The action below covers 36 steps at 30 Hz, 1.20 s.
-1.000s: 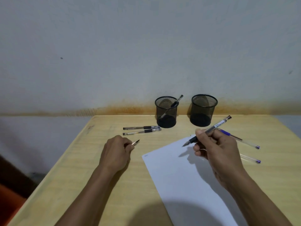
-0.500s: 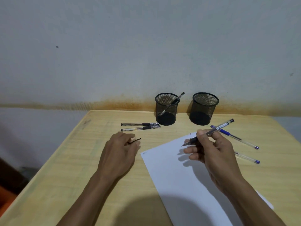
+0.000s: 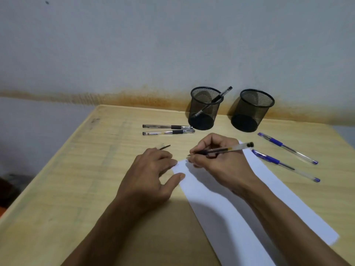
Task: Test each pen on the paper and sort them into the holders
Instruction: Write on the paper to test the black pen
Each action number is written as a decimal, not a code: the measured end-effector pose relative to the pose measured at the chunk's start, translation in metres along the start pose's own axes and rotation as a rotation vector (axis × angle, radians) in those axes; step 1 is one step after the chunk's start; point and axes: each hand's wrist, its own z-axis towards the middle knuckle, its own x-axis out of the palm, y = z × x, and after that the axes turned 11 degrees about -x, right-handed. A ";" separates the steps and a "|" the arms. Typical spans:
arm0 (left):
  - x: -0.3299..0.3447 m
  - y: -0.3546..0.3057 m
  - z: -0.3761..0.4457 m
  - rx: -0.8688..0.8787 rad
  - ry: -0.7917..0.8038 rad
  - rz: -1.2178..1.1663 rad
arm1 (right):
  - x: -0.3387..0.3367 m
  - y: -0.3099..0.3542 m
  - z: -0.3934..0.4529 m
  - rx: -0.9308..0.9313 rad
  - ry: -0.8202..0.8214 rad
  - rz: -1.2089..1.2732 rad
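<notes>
Wooden table (image 3: 57,189), white paper (image 3: 221,204), two mesh holders (image 3: 203,112), four loose pens (image 3: 167,127), pen cap (image 3: 163,146)

The right hand (image 3: 221,164) covers the far middle of the paper (image 3: 249,208), whose near end runs off the bottom edge, so any marks under the hand cannot be seen. Whether the held pen (image 3: 222,150) touches the sheet with its tip cannot be told. The cap (image 3: 163,146) beyond the left hand (image 3: 151,175) is blurred, and both forearms are cut by the bottom edge.

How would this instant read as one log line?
right hand: grips black pen, tip at paper | left hand: steadies paper | left holder: one pen
</notes>
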 end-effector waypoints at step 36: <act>0.004 -0.001 0.005 0.037 -0.031 -0.045 | 0.021 -0.037 0.023 -0.087 0.072 0.049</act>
